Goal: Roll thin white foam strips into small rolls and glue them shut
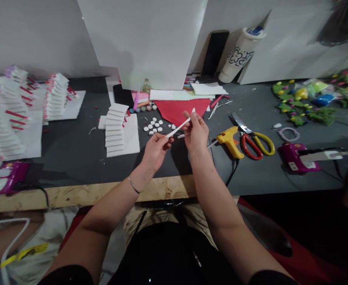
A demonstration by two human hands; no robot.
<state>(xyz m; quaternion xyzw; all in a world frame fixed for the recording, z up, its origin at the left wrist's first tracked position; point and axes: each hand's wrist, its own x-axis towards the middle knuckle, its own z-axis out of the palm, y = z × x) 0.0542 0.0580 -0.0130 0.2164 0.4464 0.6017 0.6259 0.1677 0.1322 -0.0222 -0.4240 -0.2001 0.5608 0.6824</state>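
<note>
A thin white strip slants between my two hands above the dark table. My left hand pinches its lower end, and my right hand pinches the upper end near the tip. Behind them lies a piece of red sheet. Several small white discs are just beyond my left hand. Left of those, a stack of white foam slabs fans out on a white board. To the right of my right hand is a yellow glue gun.
Scissors with red and yellow handles lie right of the glue gun. A purple power socket is farther right. More layered white models fill the left side. A white bottle and a phone lean at the back. People sit on both sides.
</note>
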